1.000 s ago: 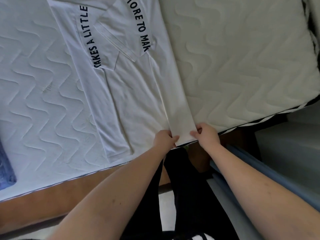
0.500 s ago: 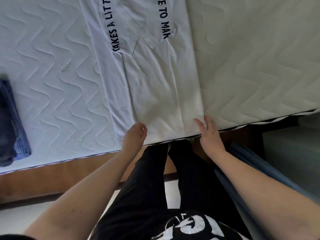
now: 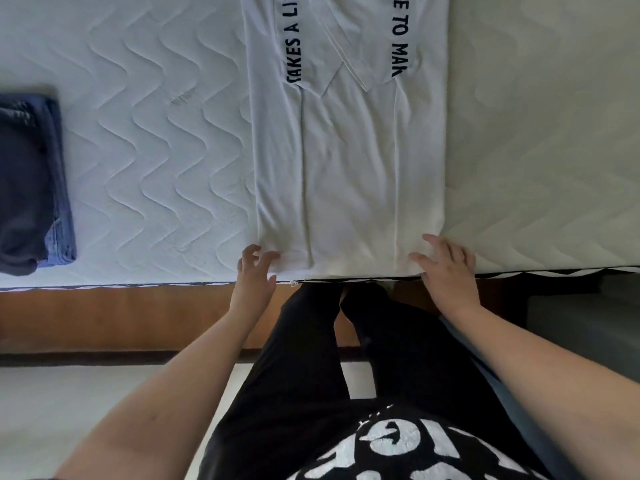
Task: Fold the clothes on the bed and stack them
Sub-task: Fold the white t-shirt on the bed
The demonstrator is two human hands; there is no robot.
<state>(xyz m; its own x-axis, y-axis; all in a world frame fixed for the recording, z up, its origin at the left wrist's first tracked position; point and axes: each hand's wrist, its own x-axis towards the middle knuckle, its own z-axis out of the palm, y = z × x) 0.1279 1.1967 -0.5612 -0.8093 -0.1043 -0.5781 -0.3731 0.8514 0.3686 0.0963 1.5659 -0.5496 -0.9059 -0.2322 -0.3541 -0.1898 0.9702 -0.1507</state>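
White shirt (image 3: 349,174) flat on mattress (image 3: 145,161)

One white T-shirt (image 3: 349,161) with black lettering, upper centre. One stack of folded dark clothes (image 3: 33,183), left edge; number of items in it cannot be told. One quilted white mattress (image 3: 149,161). Two bare hands: left hand (image 3: 254,271), right hand (image 3: 445,268), at centre.
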